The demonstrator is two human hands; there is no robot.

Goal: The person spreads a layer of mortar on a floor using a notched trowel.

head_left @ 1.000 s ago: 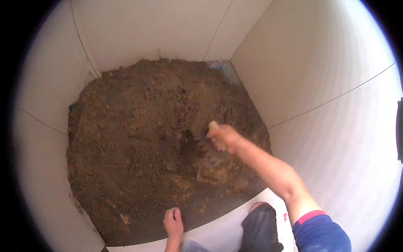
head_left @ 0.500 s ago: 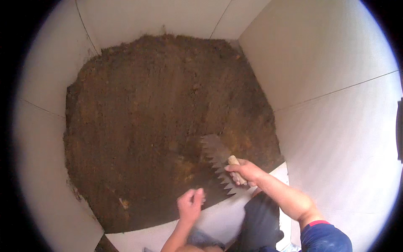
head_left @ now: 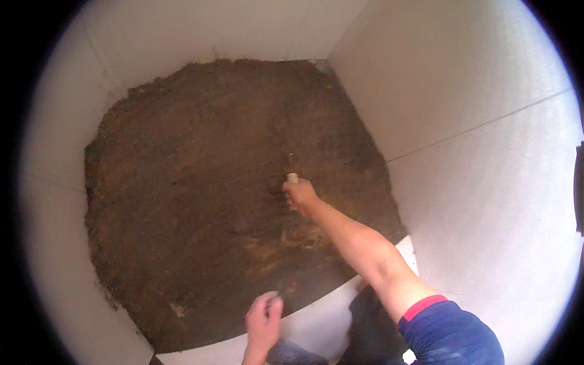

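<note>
My right hand reaches out over the dark brown, damp mortar bed, its fingers wrapped round the pale wooden handle of a notched trowel. The trowel's toothed blade barely shows now against the brown surface; the earlier picture shows it plainly. Close to the near edge of the mortar, my left hand hovers with its fingers curled and thumb drawn in. A small dark spot shows at its fingertips, too blurred to name.
Pale tiled walls enclose the mortar on the left, back and right. Along its near side runs a white tile edge, beside my dark-clothed leg. Yellowish patches mark the mortar near my right forearm.
My right hand has moved forward and left with the trowel, its arm now stretched out. My left hand has come slightly nearer to me and left. The view has shifted a little.
</note>
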